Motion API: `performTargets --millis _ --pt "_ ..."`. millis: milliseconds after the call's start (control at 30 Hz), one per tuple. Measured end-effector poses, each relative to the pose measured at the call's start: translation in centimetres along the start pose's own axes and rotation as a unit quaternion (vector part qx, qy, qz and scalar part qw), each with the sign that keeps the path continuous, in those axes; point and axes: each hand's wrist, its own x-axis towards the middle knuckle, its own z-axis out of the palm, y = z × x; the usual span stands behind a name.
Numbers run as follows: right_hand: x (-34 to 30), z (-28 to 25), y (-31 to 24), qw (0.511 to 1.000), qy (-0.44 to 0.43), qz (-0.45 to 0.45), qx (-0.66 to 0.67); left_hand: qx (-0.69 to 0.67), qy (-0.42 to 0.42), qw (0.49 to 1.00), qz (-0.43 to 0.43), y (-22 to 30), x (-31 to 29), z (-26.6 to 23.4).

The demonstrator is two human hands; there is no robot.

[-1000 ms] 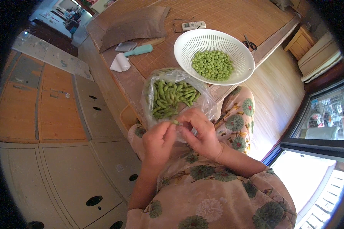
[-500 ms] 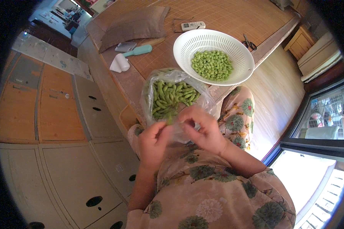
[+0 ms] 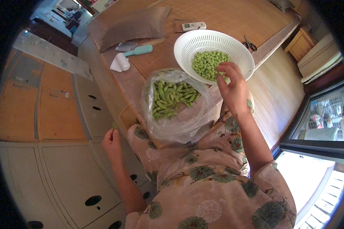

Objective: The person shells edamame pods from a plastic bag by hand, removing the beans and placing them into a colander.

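Over the near right rim of a white colander (image 3: 185,47) hangs my right hand (image 3: 234,89), its thumb and fingers apart with nothing visible between them. Shelled green soybeans (image 3: 208,64) are heaped in the colander below it. My left hand (image 3: 111,144) is out to the left, beyond the table edge, its fingers closed on a small green soybean pod (image 3: 114,125); whether the pod is split or emptied is too small to tell. Between the hands sits an open clear plastic bag (image 3: 187,124), with whole green pods (image 3: 168,97) inside it.
On the mat-covered table (image 3: 214,17) are a cushion (image 3: 137,24), a remote control (image 3: 193,26), scissors (image 3: 250,44), a turquoise-handled brush (image 3: 139,50) and a white roll (image 3: 120,63). Cabinets (image 3: 61,103) line the left side; a glass door (image 3: 317,118) is at the right.
My hands have separated from above the bag's near edge. The right moved up and right to the colander and opened; the left moved left and down, carrying a pod.
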Motion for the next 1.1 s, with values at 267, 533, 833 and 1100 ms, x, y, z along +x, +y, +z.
performTargets --millis 267,533,833,1100 --pt "-5.8 4.7 -2.3 0.975 -0.18 -0.005 0.127 0.193 -0.003 0.976 0.104 -3.6 1.4 -0.6" --pt "-7.9 5.9 -2.5 0.959 -0.232 0.066 0.146 0.067 -0.203 0.956 0.201 8.2 -4.4 6.1" --pt "-7.5 3.7 -3.0 0.964 -0.214 0.054 0.15 0.231 -0.205 0.877 0.367 6.4 -3.8 11.7" --pt "-7.7 3.1 -3.0 0.947 -0.229 0.102 0.201 0.075 -0.263 0.938 0.216 9.2 -5.0 9.6"
